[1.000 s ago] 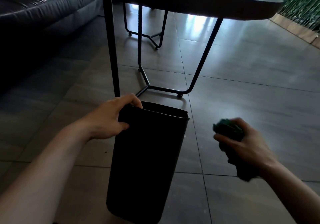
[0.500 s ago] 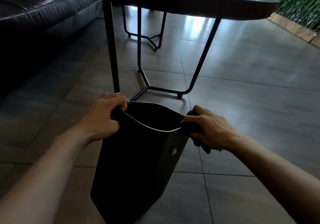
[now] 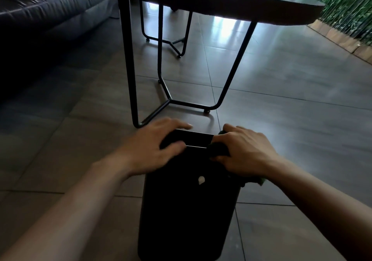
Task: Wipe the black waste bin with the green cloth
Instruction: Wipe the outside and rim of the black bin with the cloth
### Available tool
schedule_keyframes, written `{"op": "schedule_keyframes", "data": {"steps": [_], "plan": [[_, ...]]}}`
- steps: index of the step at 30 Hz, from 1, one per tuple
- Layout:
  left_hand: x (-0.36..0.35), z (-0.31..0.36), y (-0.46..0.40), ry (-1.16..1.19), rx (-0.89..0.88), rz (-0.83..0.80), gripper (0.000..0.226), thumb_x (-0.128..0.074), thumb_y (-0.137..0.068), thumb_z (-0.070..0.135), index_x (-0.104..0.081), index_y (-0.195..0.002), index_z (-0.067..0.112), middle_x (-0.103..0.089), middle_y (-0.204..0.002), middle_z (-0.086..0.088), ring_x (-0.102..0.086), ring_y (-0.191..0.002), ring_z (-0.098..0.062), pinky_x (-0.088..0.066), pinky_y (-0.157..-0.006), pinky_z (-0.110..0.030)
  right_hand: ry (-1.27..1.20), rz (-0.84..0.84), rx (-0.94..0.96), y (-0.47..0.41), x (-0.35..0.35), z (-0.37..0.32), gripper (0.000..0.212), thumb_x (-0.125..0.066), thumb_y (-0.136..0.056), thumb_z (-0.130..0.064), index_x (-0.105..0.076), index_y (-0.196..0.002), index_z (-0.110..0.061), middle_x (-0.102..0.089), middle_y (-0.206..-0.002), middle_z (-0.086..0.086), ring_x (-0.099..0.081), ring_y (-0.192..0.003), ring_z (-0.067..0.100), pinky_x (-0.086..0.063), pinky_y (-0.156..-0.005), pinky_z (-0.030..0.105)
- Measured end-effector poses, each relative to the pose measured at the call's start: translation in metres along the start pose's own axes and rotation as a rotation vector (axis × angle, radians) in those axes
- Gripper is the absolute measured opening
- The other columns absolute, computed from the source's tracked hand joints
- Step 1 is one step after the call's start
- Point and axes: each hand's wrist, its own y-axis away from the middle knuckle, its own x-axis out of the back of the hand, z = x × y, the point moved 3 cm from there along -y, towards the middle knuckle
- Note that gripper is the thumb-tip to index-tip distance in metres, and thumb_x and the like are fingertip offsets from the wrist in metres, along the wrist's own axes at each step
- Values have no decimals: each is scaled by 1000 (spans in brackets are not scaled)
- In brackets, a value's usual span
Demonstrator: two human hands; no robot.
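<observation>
Standing on the tiled floor (image 3: 291,131) nearest the camera, the black waste bin (image 3: 187,210) is the reference item; its near wall faces the viewer and carries a small pale mark (image 3: 201,179) below the rim. The left hand (image 3: 153,150) grips the bin's rim at its left end, thumb on the near wall and fingers reaching over the opening to the far edge. The right hand (image 3: 245,152) is closed around the green cloth (image 3: 218,149) and holds it against the bin's rim at the right end. A further fold of the cloth shows below the right wrist, beside the bin's right wall. The two hands are apart, with a short stretch of bare rim between them. Just beyond the bin stands a black metal table leg frame (image 3: 167,97). Above and beyond the bin spans the dark tabletop (image 3: 231,4). Beyond the bin to the left lies a dark sofa (image 3: 46,13). Beyond the bin to the right is a green plant wall (image 3: 346,4).
</observation>
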Motion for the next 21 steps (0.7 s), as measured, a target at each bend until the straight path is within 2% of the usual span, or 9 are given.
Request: {"op": "schedule_keyframes", "data": {"steps": [1,3,7,9,11,14,17,19,21], "plan": [[-7,1,1,-98,-20,-78,57,-62,-84,48,-46,-138,51,-54,-136,23,-50,-128,-2,-44,-108,-36,-1,8,-13,-1,-2,-1,32,-58,-91,-60,-60,-120,-48,-38,-92,-12,-42,-89,14,-26,-56,27],[-14,-1,1,-269,-42,-145,70,-68,-80,48,-39,-142,54,-51,-143,25,-43,-136,-9,-37,-114,-41,-2,48,-24,-3,-6,-3,32,-58,-92,-59,-60,-121,-47,-39,-94,-11,-44,-91,15,-28,-56,28],[-12,-7,-2,-302,-33,-94,65,-74,-79,39,-45,-137,52,-58,-136,24,-47,-130,-10,-33,-112,-35,-45,179,-58,1,-18,-6,40,-63,-91,-50,-56,-129,-39,-46,-115,-4,-49,-110,21,-36,-68,31],[-11,-11,-1,-317,0,-77,61,-74,-78,34,-48,-132,49,-61,-131,22,-50,-126,-12,-35,-108,-35,-187,299,-67,9,-24,-10,43,-66,-90,-43,-53,-131,-35,-49,-122,-3,-50,-112,21,-43,-70,33],[-11,-15,0,-316,29,-68,58,-74,-78,30,-50,-128,47,-62,-127,21,-51,-124,-13,-37,-103,-35,-438,439,-52,19,-30,-17,45,-67,-87,-40,-50,-129,-33,-52,-120,-5,-54,-108,19,-54,-75,38],[-12,-15,1,-303,28,-73,58,-76,-78,28,-51,-128,46,-64,-127,18,-52,-125,-15,-40,-102,-38,-646,631,23,33,-42,-35,47,-64,-82,-40,-47,-123,-29,-53,-116,-8,-57,-101,18,-57,-74,38],[-12,-12,0,-285,24,-79,58,-73,-77,22,-53,-128,41,-66,-127,12,-55,-124,-19,-42,-104,-43,-480,690,126,36,-61,-60,47,-69,-82,-36,-49,-123,-27,-48,-123,2,-51,-108,26,-52,-75,38],[-12,-12,-1,-269,18,-93,60,-65,-76,12,-55,-129,39,-67,-125,9,-56,-123,-20,-42,-105,-43,-227,670,159,33,-81,-74,43,-70,-87,-38,-54,-126,-31,-46,-130,8,-49,-117,34,-49,-83,45],[-12,-14,-1,-253,33,-116,63,-65,-76,9,-55,-130,40,-66,-125,9,-53,-125,-19,-38,-109,-44,-90,639,157,35,-105,-85,38,-69,-89,-40,-59,-126,-37,-47,-135,8,-46,-125,38,-45,-93,50]]}}
